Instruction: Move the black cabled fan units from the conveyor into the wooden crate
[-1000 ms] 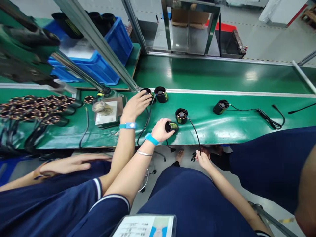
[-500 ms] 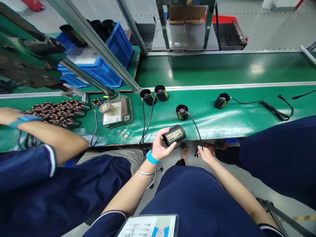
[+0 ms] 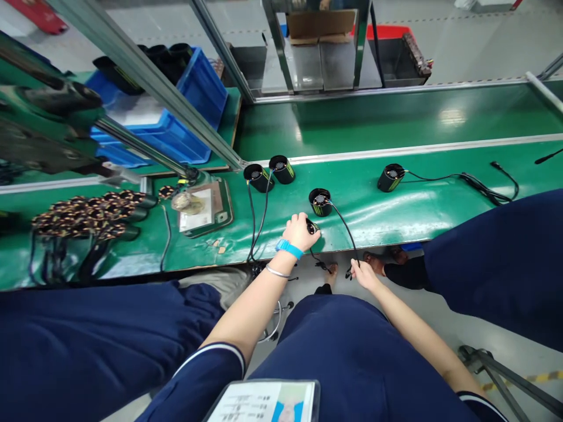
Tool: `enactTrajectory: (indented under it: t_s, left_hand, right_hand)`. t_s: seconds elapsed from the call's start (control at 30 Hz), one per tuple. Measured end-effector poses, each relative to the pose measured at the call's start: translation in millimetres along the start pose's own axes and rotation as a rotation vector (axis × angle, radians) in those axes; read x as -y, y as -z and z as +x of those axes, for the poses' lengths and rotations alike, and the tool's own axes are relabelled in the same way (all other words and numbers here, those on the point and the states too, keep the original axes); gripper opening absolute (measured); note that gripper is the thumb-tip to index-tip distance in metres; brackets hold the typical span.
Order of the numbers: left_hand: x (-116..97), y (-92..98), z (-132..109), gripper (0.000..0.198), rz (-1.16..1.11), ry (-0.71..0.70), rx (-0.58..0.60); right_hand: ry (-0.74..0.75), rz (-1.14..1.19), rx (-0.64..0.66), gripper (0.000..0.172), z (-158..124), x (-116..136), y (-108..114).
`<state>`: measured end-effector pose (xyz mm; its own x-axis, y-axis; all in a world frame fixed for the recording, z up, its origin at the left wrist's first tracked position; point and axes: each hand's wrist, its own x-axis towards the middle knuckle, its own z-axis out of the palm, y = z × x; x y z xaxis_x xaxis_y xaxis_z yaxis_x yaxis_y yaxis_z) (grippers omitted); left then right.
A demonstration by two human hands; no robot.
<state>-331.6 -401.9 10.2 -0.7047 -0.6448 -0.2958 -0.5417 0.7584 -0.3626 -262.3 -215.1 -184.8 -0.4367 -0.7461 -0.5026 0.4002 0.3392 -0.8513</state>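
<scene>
Green conveyor belting (image 3: pixel 396 217) crosses the view in front of a seated person in dark blue work clothes, with a clear-sleeved ID card (image 3: pixel 264 401) lying at the bottom edge on the lap.

The right hand (image 3: pixel 363 274) hangs below the belt's near edge, its fingers closed narrowly on the loose end of a black cable (image 3: pixel 345 225). That cable climbs over the edge to an upright black cylindrical motor (image 3: pixel 320 202) with an open top.

The left hand (image 3: pixel 301 230), with a blue wristband (image 3: pixel 289 249) and a thin bangle on the wrist, rests on the belt close to its near edge. It is wrapped over a second small black motor (image 3: pixel 313 227), which is mostly hidden by the fingers and sits just beside the upright one.

Further in, two more motors (image 3: pixel 256 176) stand touching each other at the belt's far rail, their cables trailing down over the near edge. To the right, well apart, a lone motor (image 3: pixel 390 177) lies tilted with its lead bundled beside it.

On the left are a shallow fixture tray (image 3: pixel 222 205) and a heap of copper-wound stators (image 3: pixel 88 211). Dark blue trouser legs of co-workers (image 3: pixel 492 264) flank the person on both sides.

Beyond the rail lies another green lane, then blue crates (image 3: pixel 176 129) and a cardboard box (image 3: pixel 321 26).
</scene>
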Motion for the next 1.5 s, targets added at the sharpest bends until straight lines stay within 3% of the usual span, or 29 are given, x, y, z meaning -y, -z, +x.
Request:
enactTrajectory:
  t_s: [0.13, 0.27, 0.33, 0.4, 0.47, 0.6, 0.73, 0.83, 1.03, 1.17, 1.27, 1.37, 1.5]
  left_hand:
    - [-11, -4.8, 5, 0.058, 0.026, 0.036, -0.046]
    - [6, -9.0, -3, 0.08, -0.094, -0.084, -0.118]
    - [23, -5.7, -7, 0.069, -0.189, -0.207, -0.188]
    - [41, 3.3, -8, 0.043, -0.231, -0.336, -0.228]
    - [55, 16.7, -5, 0.034, -0.153, -0.474, -0.159]
    - [65, 41.3, 13, 0.035, 0.1, -0.725, 0.128]
    - [63, 42.2, 32, 0.027, 0.092, -0.83, 0.238]
    - [57, 30.8, 32, 0.028, 0.049, -0.798, 0.27]
    - [31, 16.4, 8, 0.063, 0.123, -0.47, 0.064]
    - [17, 13.8, 4, 0.052, 0.139, -0.367, 0.018]
    - [14, 13.6, 9, 0.048, 0.119, -0.4, -0.014]
    - [12, 17.0, 16, 0.043, 0.19, -0.5, 0.068]
    - [7, 23.2, 24, 0.05, 0.264, -0.503, 0.139]
  right_hand:
    - [-0.005, 0.011, 0.005, 0.049, 1, 3, -4]
    - [0.001, 0.024, 0.01, 0.049, 3, 5, -8]
    - [-0.002, 0.03, 0.008, 0.049, 4, 5, -10]
    - [-0.004, 0.033, 0.008, 0.048, 5, 4, -10]
    - [-0.006, 0.036, 0.009, 0.049, 6, 2, -10]
    - [-0.017, 0.042, 0.008, 0.05, 9, -3, -12]
    - [-0.035, 0.064, 0.01, 0.05, 16, -7, -22]
    - [-0.05, 0.084, 0.013, 0.049, 20, -10, -32]
    - [-0.059, 0.121, 0.025, 0.05, 29, -13, -47]
    - [-0.057, 0.129, 0.034, 0.05, 35, -14, -52]
    - [-0.056, 0.118, 0.029, 0.048, 40, -15, -54]
    - [-0.053, 0.096, 0.004, 0.045, 45, -15, -55]
    - [-0.041, 0.045, -0.061, 0.035, 52, -18, -61]
